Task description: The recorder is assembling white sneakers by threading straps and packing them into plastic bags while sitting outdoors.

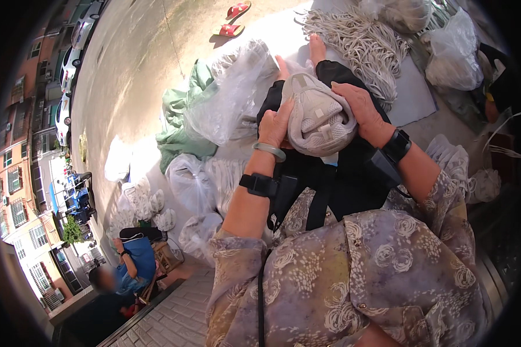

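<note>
Fingers of both hands, left hand (pixel 275 122) and right hand (pixel 362 107), clasp the beige shoe upper (pixel 318 115) between them, its length pointing away.

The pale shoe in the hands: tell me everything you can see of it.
The shoe is a light beige sneaker upper that looks like knit fabric with smoother stitched panels, and no laces are visible. It lies tilted over the person's lap, above black trousers. The left hand presses its left side and the right hand cups its upper right edge, fingers curled over it.
</note>
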`<action>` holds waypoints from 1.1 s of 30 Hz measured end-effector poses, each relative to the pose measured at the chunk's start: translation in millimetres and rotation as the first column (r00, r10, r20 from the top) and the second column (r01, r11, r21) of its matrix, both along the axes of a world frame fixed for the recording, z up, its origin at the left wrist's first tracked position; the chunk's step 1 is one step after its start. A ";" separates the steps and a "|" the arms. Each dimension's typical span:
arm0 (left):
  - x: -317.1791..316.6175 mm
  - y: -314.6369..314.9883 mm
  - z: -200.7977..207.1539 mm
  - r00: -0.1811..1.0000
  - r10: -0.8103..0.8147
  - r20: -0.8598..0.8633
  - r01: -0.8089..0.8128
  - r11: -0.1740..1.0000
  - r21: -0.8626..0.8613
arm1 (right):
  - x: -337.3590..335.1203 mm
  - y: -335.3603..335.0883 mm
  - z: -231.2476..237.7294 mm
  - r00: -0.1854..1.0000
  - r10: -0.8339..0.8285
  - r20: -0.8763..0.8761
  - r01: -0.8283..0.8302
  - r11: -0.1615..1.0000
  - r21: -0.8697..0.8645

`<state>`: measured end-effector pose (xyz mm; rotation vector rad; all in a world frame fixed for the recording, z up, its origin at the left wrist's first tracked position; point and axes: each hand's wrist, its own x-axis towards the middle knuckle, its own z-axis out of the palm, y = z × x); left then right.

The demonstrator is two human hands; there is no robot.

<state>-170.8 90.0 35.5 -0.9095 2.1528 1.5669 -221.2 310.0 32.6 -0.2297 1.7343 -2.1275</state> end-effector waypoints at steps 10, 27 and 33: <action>-9.2 -7.0 11.9 0.963 -0.250 0.102 0.262 0.956 -0.132 | 20.8 -7.4 -26.0 0.950 -0.072 -0.304 0.137 0.971 0.196; 39.8 30.8 19.7 0.759 -0.520 -0.392 0.261 0.795 -0.548 | 25.5 -16.0 21.0 0.797 0.239 -0.555 0.007 0.915 0.404; 52.3 20.5 -8.0 0.771 -0.502 -0.392 0.286 0.823 -0.491 | 33.1 -21.6 4.1 0.593 0.363 -0.719 0.134 0.835 0.533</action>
